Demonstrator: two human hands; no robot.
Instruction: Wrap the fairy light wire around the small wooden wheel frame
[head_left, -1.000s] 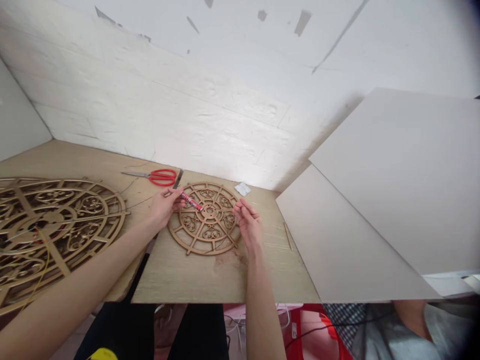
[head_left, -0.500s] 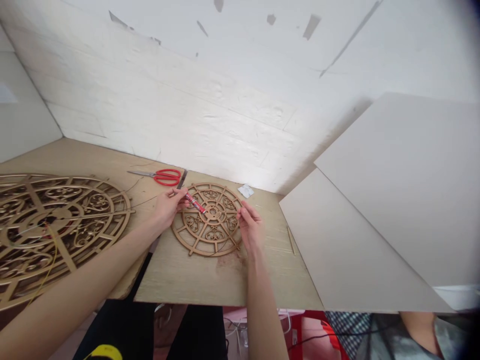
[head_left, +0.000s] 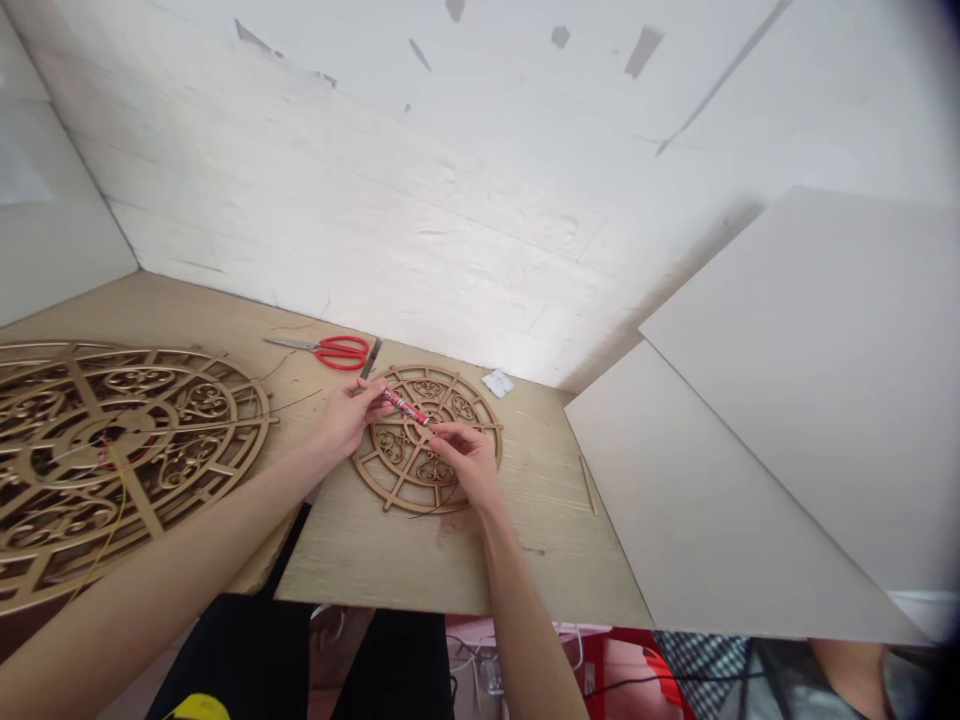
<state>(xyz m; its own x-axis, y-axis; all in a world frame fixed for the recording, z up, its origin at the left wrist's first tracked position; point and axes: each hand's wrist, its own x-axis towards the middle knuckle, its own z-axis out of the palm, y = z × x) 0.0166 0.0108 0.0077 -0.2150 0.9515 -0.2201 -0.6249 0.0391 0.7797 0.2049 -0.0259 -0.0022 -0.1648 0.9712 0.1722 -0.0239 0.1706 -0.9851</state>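
My left hand [head_left: 352, 415] is closed, pinching the upper left end of a slim red tube with printing and a pale band [head_left: 406, 406]. My right hand [head_left: 469, 455] is closed too, thumb and fingertips at the tube's lower right end. Whether something small is also between those fingers is too small to tell. Below both hands lies a round brown openwork disc [head_left: 395, 497] with rings, spokes and scroll patterns, flat on the wooden table [head_left: 360, 560]. A thin dark wire shows over its lower rim, below my right hand.
Larger gold-brown openwork discs [head_left: 255, 440] with thin wires lie at the left. Red-handled scissors [head_left: 341, 352] and a small white packet [head_left: 497, 383] are behind my hands. Large white boards [head_left: 720, 500] cover the right side. Part of another person shows at the lower right.
My right hand has moved left and its fingertips now meet the tube's lower end. The left hand still holds the tube. The view has shifted slightly.
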